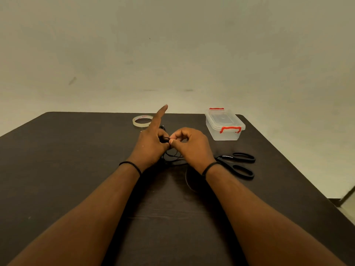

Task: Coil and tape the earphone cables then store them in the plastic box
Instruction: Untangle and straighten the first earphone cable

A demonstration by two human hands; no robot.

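A thin black earphone cable (173, 155) hangs in loose loops between my two hands over the dark table (76, 160). My left hand (151, 141) holds part of the cable with curled fingers while its index finger sticks straight up. My right hand (189, 144) pinches the cable between thumb and fingertips, close against the left hand. The clear plastic box (224, 124) with red latches stands lid-on at the back right. A roll of clear tape (141, 121) lies flat behind my left hand.
Black scissors (238, 165) lie on the table just right of my right wrist. A pale wall rises behind the table's far edge. The table's right edge slants toward the floor at the lower right.
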